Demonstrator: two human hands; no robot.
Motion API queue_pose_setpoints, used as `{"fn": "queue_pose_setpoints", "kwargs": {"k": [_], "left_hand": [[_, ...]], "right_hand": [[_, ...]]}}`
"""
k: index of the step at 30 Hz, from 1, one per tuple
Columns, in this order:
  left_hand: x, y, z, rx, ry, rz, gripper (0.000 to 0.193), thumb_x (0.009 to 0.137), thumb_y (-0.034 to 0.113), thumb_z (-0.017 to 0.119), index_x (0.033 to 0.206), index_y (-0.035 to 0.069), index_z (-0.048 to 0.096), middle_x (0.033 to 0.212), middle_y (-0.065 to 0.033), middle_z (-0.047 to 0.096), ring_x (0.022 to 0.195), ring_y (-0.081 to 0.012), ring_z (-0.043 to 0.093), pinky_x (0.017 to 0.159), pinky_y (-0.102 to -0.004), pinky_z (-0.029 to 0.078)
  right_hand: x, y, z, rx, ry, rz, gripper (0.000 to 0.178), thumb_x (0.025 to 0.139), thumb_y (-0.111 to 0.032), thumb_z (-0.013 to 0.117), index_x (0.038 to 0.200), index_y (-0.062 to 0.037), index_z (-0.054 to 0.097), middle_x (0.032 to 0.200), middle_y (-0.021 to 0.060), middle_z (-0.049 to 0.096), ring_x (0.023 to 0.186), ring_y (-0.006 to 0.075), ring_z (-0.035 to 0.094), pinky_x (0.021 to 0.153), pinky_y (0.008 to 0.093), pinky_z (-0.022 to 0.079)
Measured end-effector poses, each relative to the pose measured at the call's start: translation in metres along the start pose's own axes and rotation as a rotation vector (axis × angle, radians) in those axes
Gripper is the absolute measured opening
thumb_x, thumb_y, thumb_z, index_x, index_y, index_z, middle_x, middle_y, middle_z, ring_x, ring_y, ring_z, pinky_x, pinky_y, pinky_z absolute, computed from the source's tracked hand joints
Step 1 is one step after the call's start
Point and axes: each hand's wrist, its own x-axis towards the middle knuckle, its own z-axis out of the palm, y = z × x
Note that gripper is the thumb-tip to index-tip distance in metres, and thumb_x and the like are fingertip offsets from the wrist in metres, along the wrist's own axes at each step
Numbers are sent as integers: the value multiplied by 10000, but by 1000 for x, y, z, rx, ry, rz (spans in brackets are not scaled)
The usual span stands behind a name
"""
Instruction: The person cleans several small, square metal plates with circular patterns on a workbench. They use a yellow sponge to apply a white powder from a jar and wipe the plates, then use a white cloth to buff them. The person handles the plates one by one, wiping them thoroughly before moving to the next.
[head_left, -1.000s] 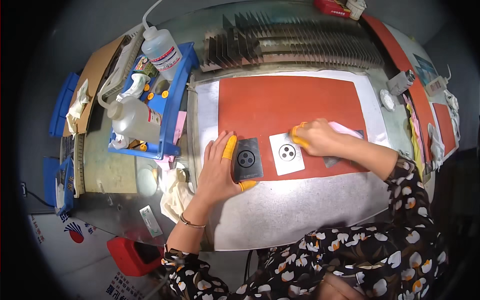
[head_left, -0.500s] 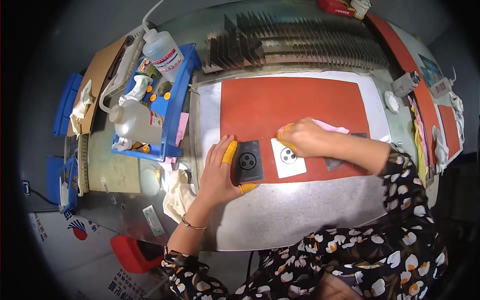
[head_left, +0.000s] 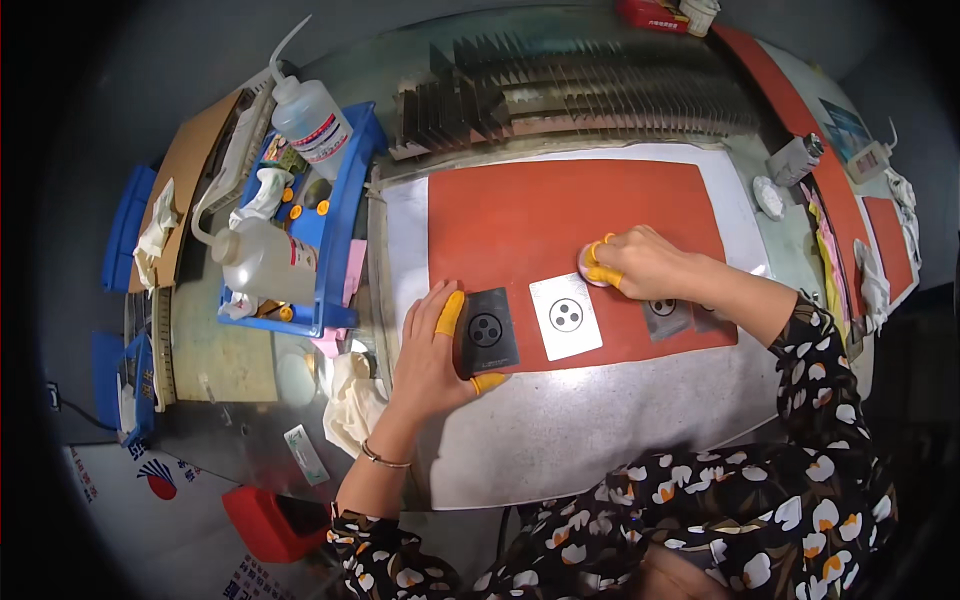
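On the orange-red mat [head_left: 560,200] lie small rectangular plates, each with a ring of round dots. My left hand [head_left: 422,345] lies flat beside a dark plate [head_left: 489,345], thumb and forefinger spread along its left and lower edges. Both those fingers wear yellow finger cots. To its right a plate [head_left: 565,342] looks bright white. At that plate's upper right corner, my right hand [head_left: 640,262] is closed on a pale pink cloth [head_left: 590,266], mostly hidden by the cot-covered fingers. A grey plate [head_left: 668,325] is partly covered by my right forearm.
A blue tray [head_left: 345,230] at left holds two squeeze bottles [head_left: 312,125] and loose finger cots. Behind the mat stands a long rack of thin upright plates [head_left: 580,90]. A white cloth [head_left: 352,400] lies front left. A metal can [head_left: 795,160] stands at right.
My right hand has moved right, off the middle of the white plate to its corner, uncovering more of that plate and the grey one. My left hand stays beside the dark plate.
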Motion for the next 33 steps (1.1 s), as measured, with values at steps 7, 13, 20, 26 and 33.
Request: {"fn": "queue_pose_setpoints", "kwargs": {"k": [7, 13, 20, 26, 33], "left_hand": [[0, 0, 2, 19, 16, 15, 936, 543, 328, 829, 1296, 14, 370, 1322, -167, 396, 1227, -368, 375, 1022, -442, 306], [4, 0, 3, 25, -1, 38, 949, 559, 366, 824, 1285, -31, 359, 1321, -185, 384, 1244, -354, 358, 1034, -456, 279], [-2, 0, 3, 19, 19, 2, 939, 554, 359, 828, 1277, -27, 369, 1321, -189, 382, 1238, -363, 356, 1036, -448, 282], [1, 4, 3, 18, 23, 59, 938, 560, 326, 831, 1307, 20, 354, 1321, -175, 397, 1227, -366, 376, 1020, -437, 314], [-7, -2, 0, 16, 28, 31, 950, 540, 337, 830, 1294, -1, 361, 1308, -178, 403, 1229, -362, 371, 1033, -453, 289]], "right_hand": [[2, -4, 13, -26, -22, 9, 139, 830, -160, 562, 801, -27, 588, 704, 147, 606, 628, 328, 592, 550, 429, 453], [27, -14, 24, -85, -33, -54, 63, 705, -60, 577, 745, -16, 556, 705, 161, 604, 632, 342, 593, 556, 451, 447], [-16, -7, -5, 50, 35, -26, 106, 683, -19, 589, 786, -35, 574, 690, 150, 596, 617, 353, 585, 535, 448, 444], [33, -45, 46, -42, -48, -191, 64, 743, -86, 584, 772, -31, 574, 690, 122, 594, 596, 308, 581, 504, 417, 444], [-3, -27, 32, -10, -93, -39, 65, 754, -84, 571, 760, -19, 574, 664, 156, 588, 619, 344, 590, 545, 446, 451]]}}
